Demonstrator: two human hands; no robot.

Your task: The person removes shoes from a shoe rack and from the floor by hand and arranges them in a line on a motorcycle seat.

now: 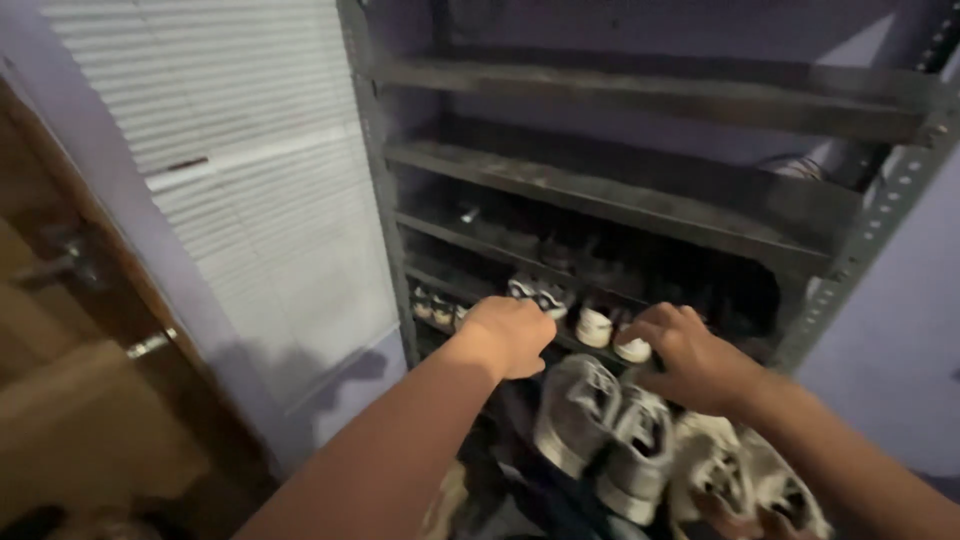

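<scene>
My left hand (508,335) is curled into a loose fist over a low shelf of a dark metal shoe rack (620,205), just in front of a white sneaker (538,293); what it grips is hidden. My right hand (690,358) reaches beside it, fingers bent, touching the toe of a white shoe (633,349) on the same shelf. Below both hands lies a pair of grey sneakers (605,430), soles and uppers tilted toward me.
More shoes fill the lower shelves, including small pale ones (437,308) at the left. Worn white sneakers (745,480) lie at the bottom right. White blinds (250,180) hang left of the rack, and a wooden door (80,330) with a handle stands at far left.
</scene>
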